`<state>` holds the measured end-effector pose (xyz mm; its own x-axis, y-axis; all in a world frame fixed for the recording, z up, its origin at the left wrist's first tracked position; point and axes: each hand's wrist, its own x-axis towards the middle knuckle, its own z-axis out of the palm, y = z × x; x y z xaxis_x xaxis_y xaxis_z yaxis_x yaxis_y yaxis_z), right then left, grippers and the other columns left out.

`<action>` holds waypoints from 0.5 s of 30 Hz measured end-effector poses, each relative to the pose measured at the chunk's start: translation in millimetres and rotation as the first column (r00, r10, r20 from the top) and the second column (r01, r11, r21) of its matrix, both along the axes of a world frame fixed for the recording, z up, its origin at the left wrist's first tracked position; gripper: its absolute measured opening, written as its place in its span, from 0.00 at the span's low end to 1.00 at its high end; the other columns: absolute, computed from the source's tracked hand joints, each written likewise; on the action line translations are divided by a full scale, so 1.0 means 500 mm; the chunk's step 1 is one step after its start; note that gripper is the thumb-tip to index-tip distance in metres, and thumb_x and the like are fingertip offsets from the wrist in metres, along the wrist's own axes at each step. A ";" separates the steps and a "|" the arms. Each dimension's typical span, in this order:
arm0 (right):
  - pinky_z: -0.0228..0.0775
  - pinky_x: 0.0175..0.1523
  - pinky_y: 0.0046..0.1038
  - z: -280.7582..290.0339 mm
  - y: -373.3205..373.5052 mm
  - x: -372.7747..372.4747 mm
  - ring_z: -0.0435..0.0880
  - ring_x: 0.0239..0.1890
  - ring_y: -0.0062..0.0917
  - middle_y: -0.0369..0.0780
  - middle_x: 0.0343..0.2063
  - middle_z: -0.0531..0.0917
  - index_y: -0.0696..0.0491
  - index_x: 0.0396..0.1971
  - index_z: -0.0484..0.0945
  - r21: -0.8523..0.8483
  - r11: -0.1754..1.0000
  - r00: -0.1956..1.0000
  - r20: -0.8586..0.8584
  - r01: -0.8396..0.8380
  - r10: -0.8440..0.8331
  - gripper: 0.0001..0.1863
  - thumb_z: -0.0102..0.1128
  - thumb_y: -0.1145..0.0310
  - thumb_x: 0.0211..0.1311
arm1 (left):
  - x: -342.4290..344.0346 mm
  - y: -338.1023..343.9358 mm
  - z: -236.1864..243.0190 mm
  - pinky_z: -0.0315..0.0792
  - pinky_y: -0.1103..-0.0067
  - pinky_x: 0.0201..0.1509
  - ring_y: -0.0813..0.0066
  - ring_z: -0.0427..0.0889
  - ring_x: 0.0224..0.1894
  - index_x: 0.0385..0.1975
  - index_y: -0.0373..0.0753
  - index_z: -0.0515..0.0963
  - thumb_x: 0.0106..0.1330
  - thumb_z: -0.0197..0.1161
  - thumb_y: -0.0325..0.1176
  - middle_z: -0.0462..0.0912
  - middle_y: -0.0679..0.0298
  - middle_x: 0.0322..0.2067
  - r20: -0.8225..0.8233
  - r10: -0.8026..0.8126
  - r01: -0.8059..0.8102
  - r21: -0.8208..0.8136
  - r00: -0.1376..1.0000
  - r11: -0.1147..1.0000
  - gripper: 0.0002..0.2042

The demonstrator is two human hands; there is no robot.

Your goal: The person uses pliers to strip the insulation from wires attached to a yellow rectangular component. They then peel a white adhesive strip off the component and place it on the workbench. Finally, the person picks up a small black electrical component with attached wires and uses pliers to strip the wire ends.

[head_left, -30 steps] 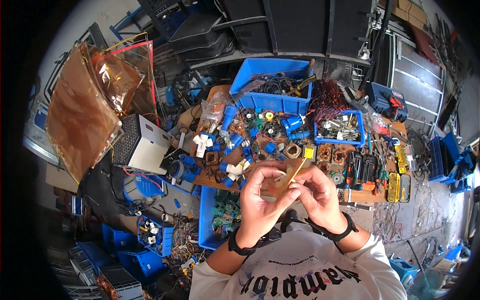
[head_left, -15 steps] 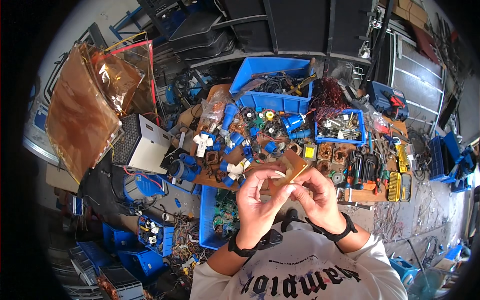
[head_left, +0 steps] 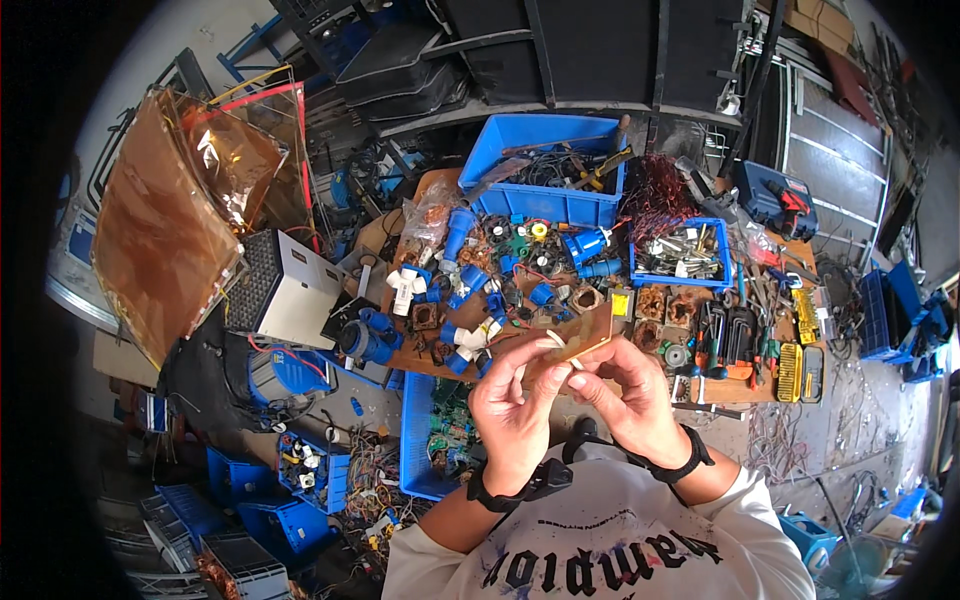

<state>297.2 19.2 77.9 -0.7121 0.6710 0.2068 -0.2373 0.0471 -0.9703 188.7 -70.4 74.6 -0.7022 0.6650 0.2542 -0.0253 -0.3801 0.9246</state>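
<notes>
The brown board point(head_left: 592, 332) is held up between the two hands, tilted, in front of the wooden table point(head_left: 735, 392). The left hand point(head_left: 515, 395) pinches its near left part between thumb and fingers; the right hand point(head_left: 632, 390) pinches its near right edge the same way, and the two thumbs come close together at its near end. A pale strip point(head_left: 554, 338) sticks out by the left fingertips; whether it is joined to the board cannot be told. To the left of the grip lie blue plugs point(head_left: 465, 285); below them, a blue bin point(head_left: 413, 445) holds green circuit boards point(head_left: 450, 425). Well beyond the grip stands a larger blue crate point(head_left: 560, 207). To its right are screwdrivers point(head_left: 701, 350) and a yellow bit set point(head_left: 788, 374).
</notes>
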 end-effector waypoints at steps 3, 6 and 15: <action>0.72 0.36 0.21 0.001 0.000 -0.003 0.79 0.30 0.16 0.36 0.30 0.83 0.58 0.38 0.78 0.015 1.000 1.000 -0.005 0.005 -0.005 0.07 0.63 0.73 0.63 | -0.001 0.006 -0.012 0.72 0.77 0.54 0.72 0.79 0.48 0.46 0.32 0.78 0.62 0.66 0.23 0.81 0.58 0.45 -0.098 0.067 -0.070 -0.033 0.993 0.997 0.13; 0.72 0.36 0.21 0.003 0.007 -0.004 0.78 0.30 0.18 0.37 0.30 0.81 0.58 0.38 0.78 0.114 0.993 0.999 0.024 0.028 -0.031 0.07 0.63 0.74 0.62 | -0.005 0.010 -0.012 0.73 0.77 0.51 0.73 0.79 0.47 0.46 0.32 0.79 0.62 0.66 0.23 0.81 0.59 0.45 -0.214 0.108 -0.127 -0.074 0.971 0.989 0.12; 0.69 0.31 0.28 0.009 0.021 -0.010 0.79 0.29 0.27 0.41 0.28 0.77 0.59 0.37 0.78 0.230 0.968 0.989 0.086 0.102 -0.124 0.05 0.60 0.74 0.63 | -0.032 0.037 -0.027 0.76 0.76 0.45 0.64 0.81 0.43 0.47 0.33 0.79 0.59 0.67 0.22 0.81 0.55 0.43 -0.589 0.148 -0.184 0.000 0.794 0.983 0.15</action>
